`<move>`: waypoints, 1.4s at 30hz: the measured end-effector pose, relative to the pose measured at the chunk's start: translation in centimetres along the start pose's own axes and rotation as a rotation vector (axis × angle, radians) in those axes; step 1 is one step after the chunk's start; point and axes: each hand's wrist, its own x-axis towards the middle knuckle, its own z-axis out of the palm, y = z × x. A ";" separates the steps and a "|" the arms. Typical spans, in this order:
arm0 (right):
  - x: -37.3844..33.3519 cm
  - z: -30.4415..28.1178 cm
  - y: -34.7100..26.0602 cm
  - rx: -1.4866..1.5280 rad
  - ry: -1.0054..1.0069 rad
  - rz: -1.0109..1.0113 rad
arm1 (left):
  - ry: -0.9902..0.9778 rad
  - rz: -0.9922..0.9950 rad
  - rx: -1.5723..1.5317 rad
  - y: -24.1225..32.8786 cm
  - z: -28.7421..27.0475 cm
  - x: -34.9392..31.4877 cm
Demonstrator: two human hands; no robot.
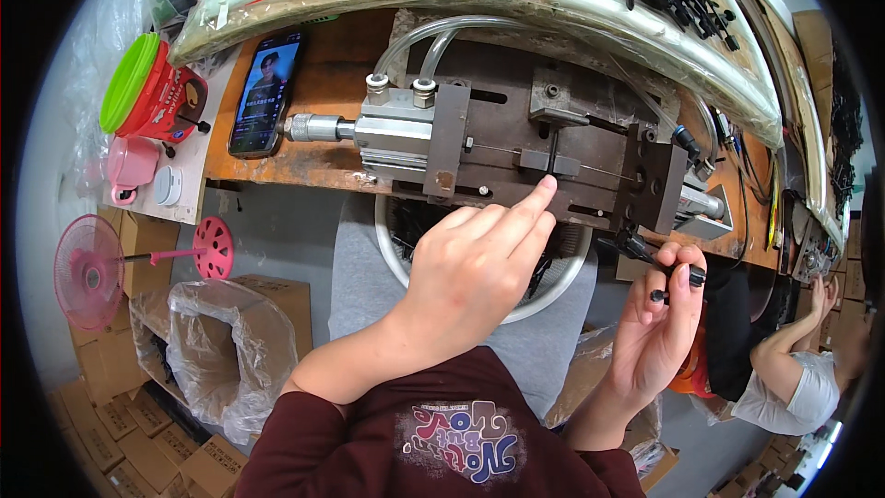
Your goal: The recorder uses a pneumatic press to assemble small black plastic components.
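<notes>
Black rod (553,149) lies in the middle of the metal clamping jig (498,122), across a small gray block (533,161). The left hand (479,256) has its pointing finger out, its tip at the rod's near end, and grips nothing I can see. The right hand (656,318) pinches small black parts (697,275). The jig sits on a wooden table (318,155), near a phone (264,97). The rod seems to be getting lined up; next calls for a gentle, straight push.

Room btwn phone (263,97) & hoses (415,34) — fitting (318,128) blocks near side.
</notes>
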 end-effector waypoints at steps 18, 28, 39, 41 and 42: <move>-0.1 -0.3 0.0 -0.027 -0.029 0.044 | -0.072 -0.035 -0.026 0.2 -0.7 1.5; -0.3 -0.2 0.2 -0.002 -0.025 0.055 | -0.064 -0.481 -1.343 0.0 -3.1 -0.8; -0.9 -0.1 0.3 -0.047 -0.090 0.084 | 0.078 -0.687 -1.799 0.7 -2.8 -1.5; -1.0 0.0 0.3 -0.060 -0.105 0.096 | -0.028 -0.667 -1.688 0.3 -3.3 -1.3; -1.0 0.0 0.3 -0.083 -0.127 0.114 | -0.085 -0.656 -1.634 0.1 -3.3 -1.3</move>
